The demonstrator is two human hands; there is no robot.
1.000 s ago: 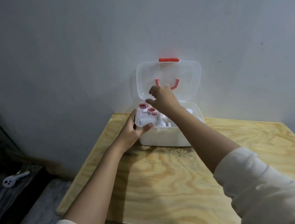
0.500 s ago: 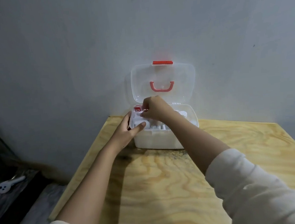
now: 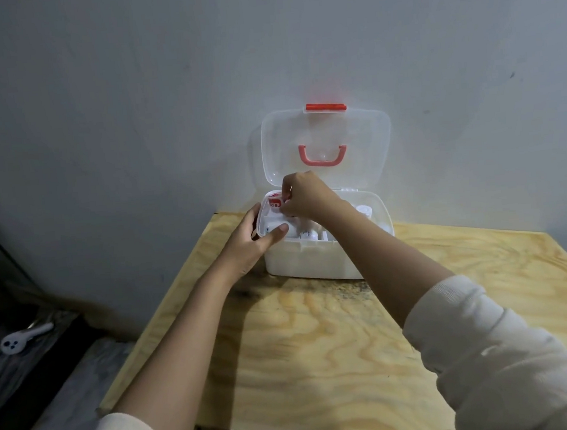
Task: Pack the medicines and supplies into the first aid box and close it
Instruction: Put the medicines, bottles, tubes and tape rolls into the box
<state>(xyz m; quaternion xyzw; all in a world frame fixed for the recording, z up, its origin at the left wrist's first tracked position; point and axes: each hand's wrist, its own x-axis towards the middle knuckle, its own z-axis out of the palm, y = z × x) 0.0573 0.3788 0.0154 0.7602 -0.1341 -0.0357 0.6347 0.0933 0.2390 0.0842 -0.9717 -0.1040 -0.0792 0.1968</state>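
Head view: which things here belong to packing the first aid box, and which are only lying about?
Belong to the job:
first aid box
clear lid, open
red and white packet
white bottles
left hand
right hand

Lying about:
white tool on the dark floor

The scene is dim overall, with cool grey light on the wall (image 3: 163, 88) and a brighter patch around the first aid box (image 3: 313, 260) — its clear lid (image 3: 325, 143) glows faintly. Soft arm shadows fall on the worktop (image 3: 319, 347), toward the near side. The far-left corner sinks into near black. Wide-angle bending curves the worktop edges and stretches the near sleeves (image 3: 524, 365). Detail is soft and slightly smeared — small items inside the box are hard to read.
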